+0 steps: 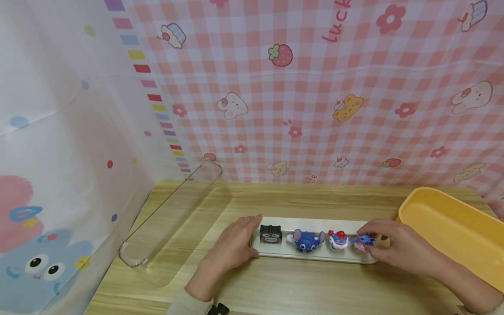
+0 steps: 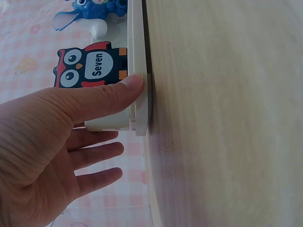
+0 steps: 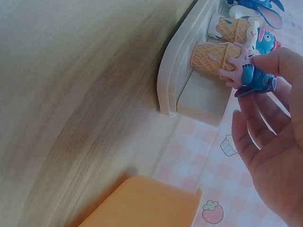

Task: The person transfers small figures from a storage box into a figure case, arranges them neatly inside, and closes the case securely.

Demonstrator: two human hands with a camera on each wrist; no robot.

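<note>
So the biggest thing here is the wooden table (image 1: pixel 299 284), backed by a pink checked cloth (image 1: pixel 354 96) with strawberries and bunnies on it. Off to the right sits a yellow tub (image 1: pixel 453 232), and on the left a clear plastic lid (image 1: pixel 169 214) lies on the wood, well apart from everything else.

In the middle there's a long white tray (image 1: pixel 315 223) with four little figures lined up in it. From left to right: a black owl block (image 1: pixel 271 234) that reads "Seven" in the left wrist view, a blue big-eared critter (image 1: pixel 307 241), a cone figure with a red top (image 1: pixel 338 239), and the last cone figure (image 1: pixel 362 242) at the right end of the tray.

The left hand (image 1: pixel 234 247) rests against the tray's left end, fingers pretty much straight and relaxed, thumb pressed flat on the front rim just beside the owl. It isn't gripping anything.

The right hand (image 1: pixel 393 247) is on that last cone figure, pinching the blue-and-pink top between thumb and fingertips (image 3: pixel 277 61), with the remaining fingers loosely spread. The waffle cone base touches the tray floor, right next to its neighbour.
</note>
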